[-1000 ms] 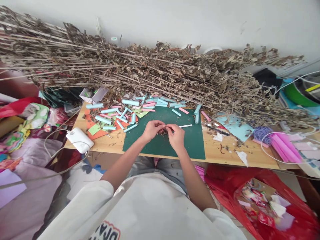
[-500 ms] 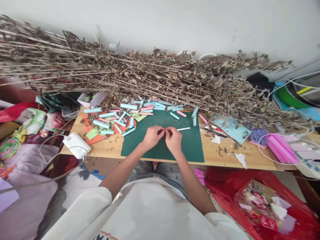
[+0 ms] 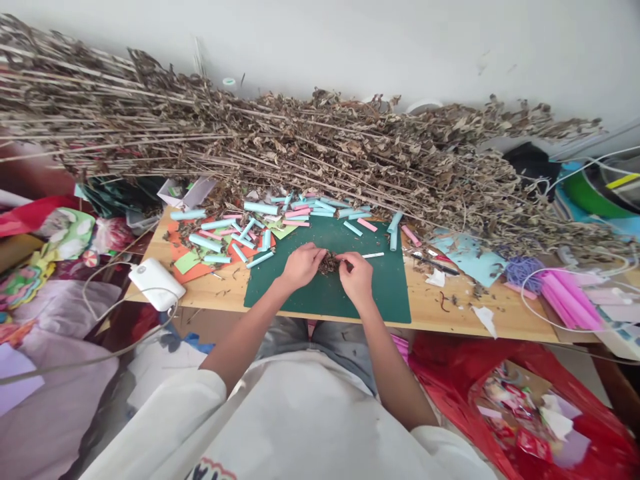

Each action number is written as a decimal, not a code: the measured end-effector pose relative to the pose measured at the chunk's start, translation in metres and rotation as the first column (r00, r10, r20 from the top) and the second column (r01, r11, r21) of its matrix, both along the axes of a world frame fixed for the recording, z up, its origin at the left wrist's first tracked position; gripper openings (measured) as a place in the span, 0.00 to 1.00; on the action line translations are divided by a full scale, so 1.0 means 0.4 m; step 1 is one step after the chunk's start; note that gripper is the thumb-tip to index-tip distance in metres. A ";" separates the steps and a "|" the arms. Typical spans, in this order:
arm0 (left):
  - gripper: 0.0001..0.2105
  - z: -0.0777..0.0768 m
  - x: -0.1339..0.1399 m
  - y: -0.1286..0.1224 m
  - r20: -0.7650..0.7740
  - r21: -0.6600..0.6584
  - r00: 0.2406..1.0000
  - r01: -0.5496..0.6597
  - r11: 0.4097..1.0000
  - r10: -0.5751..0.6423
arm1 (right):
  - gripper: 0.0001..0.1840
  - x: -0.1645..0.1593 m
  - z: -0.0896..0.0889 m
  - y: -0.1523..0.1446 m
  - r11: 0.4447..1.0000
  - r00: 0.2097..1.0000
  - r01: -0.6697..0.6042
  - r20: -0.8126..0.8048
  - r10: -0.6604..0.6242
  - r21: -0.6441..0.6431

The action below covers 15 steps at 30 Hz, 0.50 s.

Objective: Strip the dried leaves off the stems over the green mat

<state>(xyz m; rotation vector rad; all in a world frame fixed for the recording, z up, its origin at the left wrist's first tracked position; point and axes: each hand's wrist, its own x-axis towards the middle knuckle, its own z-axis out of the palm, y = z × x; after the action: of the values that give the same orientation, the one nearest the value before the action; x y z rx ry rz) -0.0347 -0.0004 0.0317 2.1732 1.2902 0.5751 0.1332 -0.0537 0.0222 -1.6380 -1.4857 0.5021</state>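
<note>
Hands: left hand [image 3: 301, 265] and right hand [image 3: 357, 275] slightly apart, both at dry leaves [image 3: 328, 265]; cannot tell whether clamped.
Mat [image 3: 373, 305]: green, under leaves, at tabletop's [image 3: 465, 315] front edge.

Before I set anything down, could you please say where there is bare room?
The green mat is nearly bare right of the right hand, nearer than the white stick, and between the left hand and the paper rolls. Crowded are the orange paper, the back under dried plants, and the leaf pile.
</note>
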 end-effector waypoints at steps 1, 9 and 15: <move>0.16 -0.001 -0.003 0.000 0.009 0.004 1.000 -0.005 1.000 0.005 | 0.14 0.002 -0.003 -0.001 1.000 1.000 0.008 0.001 -0.008 0.000; 0.14 0.015 -0.031 -0.012 0.071 -0.026 0.997 0.007 1.000 -0.005 | 0.15 -0.004 -0.014 -0.012 1.000 0.992 -0.011 0.128 0.012 -0.013; 0.13 0.014 -0.023 -0.033 -0.071 -0.017 0.994 0.084 0.996 -0.085 | 0.15 -0.021 -0.003 -0.021 0.998 0.986 -0.048 0.158 0.051 -0.027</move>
<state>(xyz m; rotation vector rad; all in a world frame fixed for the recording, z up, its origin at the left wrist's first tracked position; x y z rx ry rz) -0.0439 -0.0136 0.0374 2.2435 1.2280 0.4567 0.1249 -0.0622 0.0208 -1.6955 -1.6460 0.4256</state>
